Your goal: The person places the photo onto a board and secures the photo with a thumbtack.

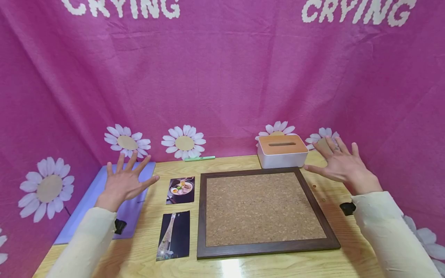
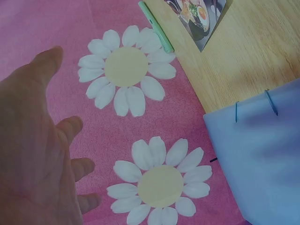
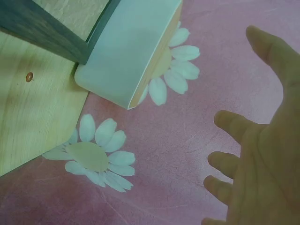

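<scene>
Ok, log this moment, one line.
left hand: empty, spread; right hand: empty, spread; corkboard: bare; photos: left of corkboard; tissue box: behind corkboard

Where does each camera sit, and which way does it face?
Head: on the person's head, facing forward and down at the corkboard and pink cloth; left grip, right grip and both sleeves show.
Left wrist: worn there, facing the pink cloth and blue sheet; left grip shows along the left edge.
Right wrist: worn there, facing the tissue box and pink cloth; right grip shows along the right edge.
Shared: head and left wrist show the green pen.
</scene>
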Motion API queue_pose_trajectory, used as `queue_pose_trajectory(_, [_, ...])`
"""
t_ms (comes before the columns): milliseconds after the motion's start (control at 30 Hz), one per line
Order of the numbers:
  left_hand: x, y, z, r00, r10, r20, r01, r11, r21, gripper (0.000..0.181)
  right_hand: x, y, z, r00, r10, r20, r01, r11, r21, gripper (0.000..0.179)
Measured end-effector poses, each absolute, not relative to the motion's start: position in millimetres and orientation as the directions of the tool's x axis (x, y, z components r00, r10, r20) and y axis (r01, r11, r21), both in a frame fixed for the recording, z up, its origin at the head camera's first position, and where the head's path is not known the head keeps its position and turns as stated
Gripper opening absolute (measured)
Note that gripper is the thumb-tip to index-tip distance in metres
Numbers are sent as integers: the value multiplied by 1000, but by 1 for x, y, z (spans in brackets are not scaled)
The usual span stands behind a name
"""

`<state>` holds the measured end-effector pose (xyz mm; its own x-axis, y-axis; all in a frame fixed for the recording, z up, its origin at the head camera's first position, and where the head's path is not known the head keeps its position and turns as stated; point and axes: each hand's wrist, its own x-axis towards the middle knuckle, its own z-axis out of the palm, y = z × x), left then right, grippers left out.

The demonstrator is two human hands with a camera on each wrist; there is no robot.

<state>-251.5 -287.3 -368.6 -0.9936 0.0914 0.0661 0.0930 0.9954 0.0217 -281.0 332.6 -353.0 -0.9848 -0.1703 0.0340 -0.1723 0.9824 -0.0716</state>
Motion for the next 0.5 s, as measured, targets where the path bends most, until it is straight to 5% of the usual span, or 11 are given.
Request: queue_pose_trajectory(500, [-253, -288, -373, -996, 90, 15, 92, 991, 97, 89, -288, 335, -355, -974, -225, 20, -226, 972, -59, 87])
